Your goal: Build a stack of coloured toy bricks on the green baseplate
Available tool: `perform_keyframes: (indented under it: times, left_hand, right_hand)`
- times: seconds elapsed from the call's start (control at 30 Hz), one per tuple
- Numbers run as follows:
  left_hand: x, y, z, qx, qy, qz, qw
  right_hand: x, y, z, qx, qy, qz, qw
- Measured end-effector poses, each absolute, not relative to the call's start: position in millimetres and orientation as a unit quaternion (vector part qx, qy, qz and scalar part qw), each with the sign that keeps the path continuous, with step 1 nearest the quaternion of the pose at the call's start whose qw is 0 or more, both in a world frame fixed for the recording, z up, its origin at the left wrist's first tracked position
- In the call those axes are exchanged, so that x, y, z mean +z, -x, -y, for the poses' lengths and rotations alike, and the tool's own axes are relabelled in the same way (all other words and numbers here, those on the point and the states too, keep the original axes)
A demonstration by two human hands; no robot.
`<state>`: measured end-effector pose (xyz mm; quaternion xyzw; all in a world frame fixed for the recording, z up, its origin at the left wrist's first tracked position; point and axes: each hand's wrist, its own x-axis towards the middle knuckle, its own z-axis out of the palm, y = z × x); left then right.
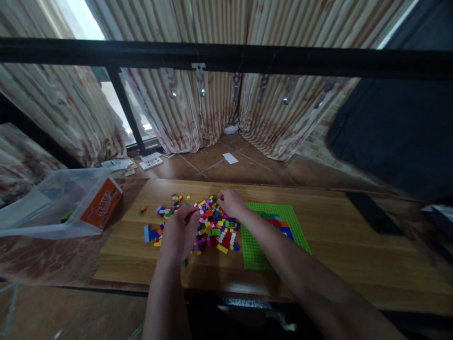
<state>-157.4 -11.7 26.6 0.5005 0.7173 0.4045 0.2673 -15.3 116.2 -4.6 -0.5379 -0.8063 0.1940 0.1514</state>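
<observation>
A loose pile of small toy building bricks (214, 231) in many colours lies on the wooden table. Over the pile's left side is my left hand (181, 231), its fingers curled and its thumb close to the index finger; whatever is between the tips is too small to make out. At the far right edge of the pile, my right hand (230, 203) reaches down with bent, closed fingers among the bricks, and their tips are partly hidden. A green studded baseplate (253, 255) lies right of the pile, under my right forearm. Red, orange and blue bricks (285, 226) sit on it.
A clear plastic box (53, 203) with an orange label stands left of the wooden table (120, 255). Toward the table's right end lies a dark flat object (371, 212). A black horizontal bar (226, 56) crosses in front of the curtains (177, 108). Papers lie on the tiled floor.
</observation>
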Motion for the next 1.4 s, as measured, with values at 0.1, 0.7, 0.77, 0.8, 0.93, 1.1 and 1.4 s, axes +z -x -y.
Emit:
perform_keyframes:
  times: [0.1,0.7,0.77,0.8,0.93,1.1,1.4]
  left_hand:
    - [29,155,10,0.392,-0.515,-0.714,0.269]
    - [25,45,-7,0.328,-0.636,-0.646,0.265]
    - [21,29,-11,0.309,-0.632,-0.658,0.268]
    - [20,23,-13,0.299,-0.633,-0.661,0.269]
    - [16,7,-20,0.271,-0.643,-0.659,0.280]
    - [12,-1,-18,0.261,-0.648,-0.650,0.300]
    - [11,-3,-17,0.259,-0.641,-0.648,0.318]
  right_hand:
    - [-1,20,-113,0.200,0.540,0.801,0.165]
    - [6,-169,-69,0.253,0.640,0.663,0.296]
    - [3,-164,-71,0.262,0.627,0.677,0.283]
    - [3,-161,-73,0.265,0.623,0.681,0.277]
    - [6,-158,-77,0.267,0.613,0.705,0.237]
    - [10,-157,-78,0.241,0.603,0.735,0.195]
    - [11,-164,-78,0.246,0.568,0.766,0.172]
